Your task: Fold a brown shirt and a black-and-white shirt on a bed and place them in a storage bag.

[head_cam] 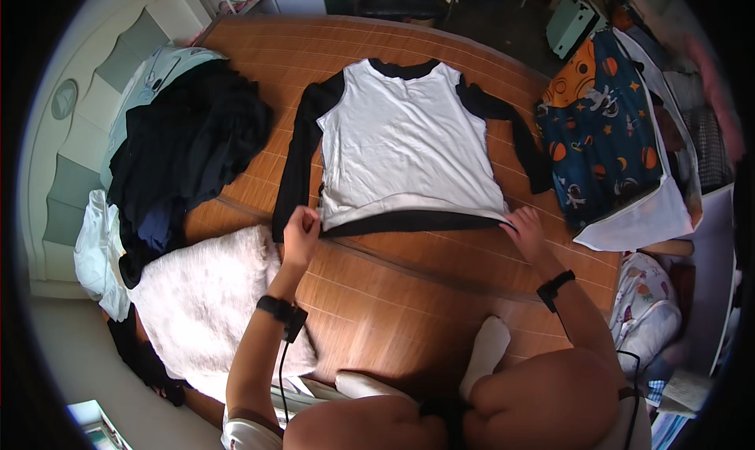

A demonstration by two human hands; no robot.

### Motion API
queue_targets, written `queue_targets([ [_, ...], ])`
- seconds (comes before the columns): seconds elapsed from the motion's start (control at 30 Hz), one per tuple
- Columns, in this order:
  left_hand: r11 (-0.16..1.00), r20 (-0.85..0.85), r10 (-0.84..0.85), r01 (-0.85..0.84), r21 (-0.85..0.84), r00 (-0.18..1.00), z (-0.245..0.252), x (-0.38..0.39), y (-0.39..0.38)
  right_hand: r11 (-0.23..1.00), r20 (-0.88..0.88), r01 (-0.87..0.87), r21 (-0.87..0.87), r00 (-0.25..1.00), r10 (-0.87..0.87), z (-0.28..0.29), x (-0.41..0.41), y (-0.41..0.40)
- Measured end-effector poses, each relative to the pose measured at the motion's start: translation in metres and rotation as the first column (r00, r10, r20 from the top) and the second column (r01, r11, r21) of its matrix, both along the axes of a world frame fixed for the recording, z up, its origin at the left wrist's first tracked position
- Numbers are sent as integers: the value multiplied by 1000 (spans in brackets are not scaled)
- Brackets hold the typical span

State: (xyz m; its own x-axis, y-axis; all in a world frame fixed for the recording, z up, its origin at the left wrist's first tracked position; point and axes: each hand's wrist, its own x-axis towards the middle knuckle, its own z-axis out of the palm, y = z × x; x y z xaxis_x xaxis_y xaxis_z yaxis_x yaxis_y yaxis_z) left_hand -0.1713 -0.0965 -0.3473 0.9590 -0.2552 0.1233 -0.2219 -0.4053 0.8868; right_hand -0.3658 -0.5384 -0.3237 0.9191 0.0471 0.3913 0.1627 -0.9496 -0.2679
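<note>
A white long-sleeved shirt with black sleeves and a black collar [407,143] lies spread on a bamboo mat [377,279], its collar away from me. Its bottom edge is a black band [413,223]. My left hand [302,231] pinches the hem at its left corner, beside the cuff of the left-lying sleeve. At the opposite corner my right hand [526,229] has the hem between thumb and fingers. The sleeve on the left stretches straight down; the one on the right bends outward and down. A black strap circles each of my wrists.
Dark clothes [183,137] are heaped at the left, above a fluffy pale blanket or cushion [206,302]. A space-patterned fabric storage bag [601,131] with clothes stands at the right. My socked feet [486,344] rest near me; a green suitcase [571,25] stands beyond the mat.
</note>
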Motion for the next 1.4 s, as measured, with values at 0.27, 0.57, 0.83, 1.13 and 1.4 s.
queue_targets([
  [0.27,958,-28,-117,120,261,993,0,-39,23,982,-133,103,159,988,-82,-23,-32,0],
  [0.57,779,289,-341,97,619,894,31,-56,-10,974,-153,200,104,971,-183,-8,-32,18],
  [0.83,682,205,-373,117,722,905,15,-55,2,977,-196,189,101,966,-166,-12,-20,20],
  [1.13,958,287,16,-96,270,958,18,-48,23,761,-164,476,441,876,-454,-1,-9,19],
  [1.4,988,97,114,-123,91,989,2,-60,46,882,57,347,318,922,-383,0,-29,13],
])
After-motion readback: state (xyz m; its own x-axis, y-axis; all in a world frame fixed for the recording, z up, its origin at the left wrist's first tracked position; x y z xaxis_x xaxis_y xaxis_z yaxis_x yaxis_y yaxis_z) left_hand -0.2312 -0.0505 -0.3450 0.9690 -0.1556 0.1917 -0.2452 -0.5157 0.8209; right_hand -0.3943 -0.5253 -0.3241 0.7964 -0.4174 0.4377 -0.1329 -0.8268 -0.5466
